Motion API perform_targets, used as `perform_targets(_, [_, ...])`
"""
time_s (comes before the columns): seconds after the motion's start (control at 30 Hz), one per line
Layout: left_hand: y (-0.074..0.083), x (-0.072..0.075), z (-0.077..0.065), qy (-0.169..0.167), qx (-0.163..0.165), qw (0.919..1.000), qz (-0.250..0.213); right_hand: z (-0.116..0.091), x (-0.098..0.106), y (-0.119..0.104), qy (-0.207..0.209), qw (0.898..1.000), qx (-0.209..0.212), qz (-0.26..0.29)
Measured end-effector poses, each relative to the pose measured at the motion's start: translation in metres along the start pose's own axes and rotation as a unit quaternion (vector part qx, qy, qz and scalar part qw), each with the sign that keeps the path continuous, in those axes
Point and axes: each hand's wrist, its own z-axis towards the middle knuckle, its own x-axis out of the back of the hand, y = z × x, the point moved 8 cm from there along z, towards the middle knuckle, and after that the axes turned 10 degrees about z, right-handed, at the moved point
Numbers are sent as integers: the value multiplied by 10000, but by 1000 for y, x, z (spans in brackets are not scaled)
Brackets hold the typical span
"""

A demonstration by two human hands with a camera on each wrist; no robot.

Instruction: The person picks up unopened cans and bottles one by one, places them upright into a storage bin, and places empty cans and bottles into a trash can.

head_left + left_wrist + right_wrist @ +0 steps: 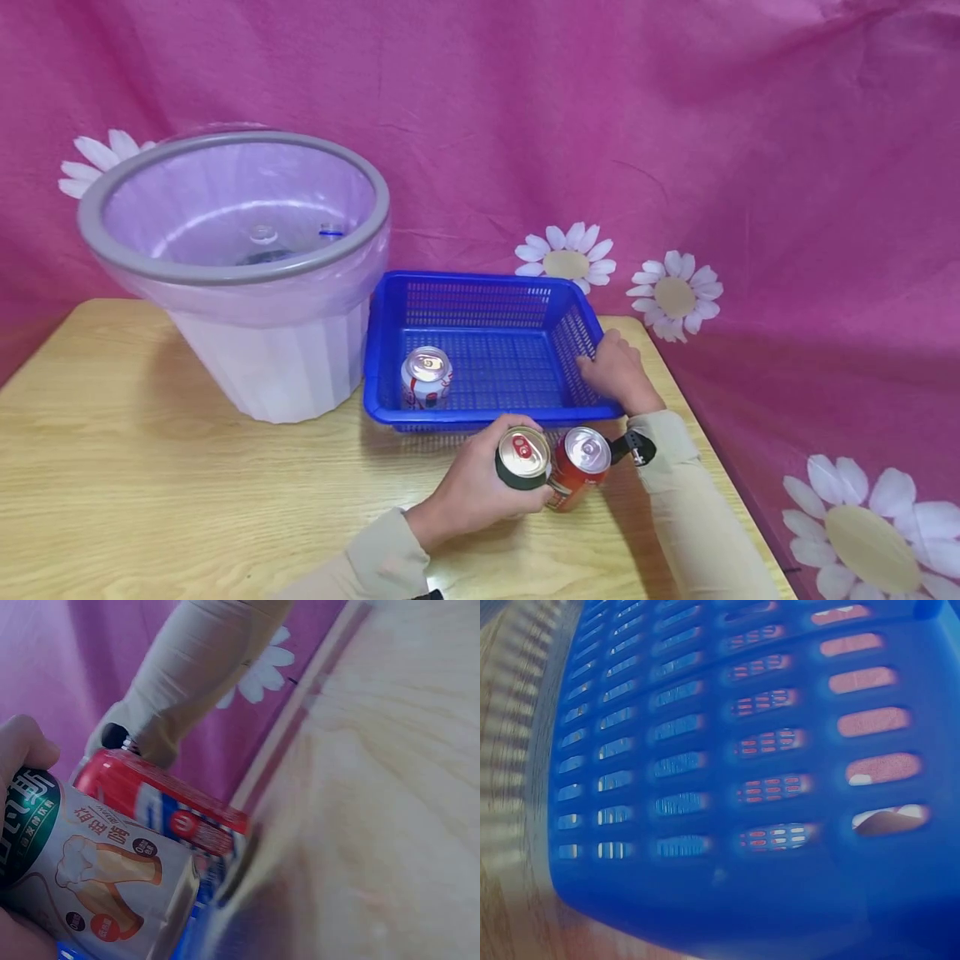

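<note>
My left hand [480, 483] grips a drink can [524, 473] with a gold lid, a red tab and a dark green band. In the left wrist view this drink can [105, 877] shows a pale body with pictures of foamy glasses. Close beside it, a red can [576, 487] is in front of the blue plastic basket [487, 416]. My right hand [621, 373] holds the basket's right rim. Basket slots fill the right wrist view. A white can with red markings [426, 382] stands upright in the basket's front left corner.
A white bin [277, 358] with a grey rim and a clear liner stands left of the basket. Clear plastic items, one with a blue ring, lie inside it. The wooden table [187, 492] ends along its right edge, and a pink flowered cloth hangs behind.
</note>
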Motion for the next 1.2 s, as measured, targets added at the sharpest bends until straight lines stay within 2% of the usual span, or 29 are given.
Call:
perform_targets(0.1, [11,6,3,18,-190,9998,15,0,1,-2,44,10000,75,-29])
perform_targets(0.37, [37,20,10,49,-784,9969,76,1,0,1,3,10000,-43,-39])
perform_targets(0.57, [53,33,16,199,-1150,9931,143,1,0,0,16,10000,-21,-76])
perform_targets(0.97, [67,57,32,613,-1233,9902,227,0,-2,2,-44,9999,-92,-50])
perform_targets(1.1, [65,63,38,807,-1288,9878,332,0,-1,2,-36,9999,-129,-45])
perform_targets(1.2, [60,66,45,893,-1179,9884,340,0,-1,1,-11,9999,-122,-38])
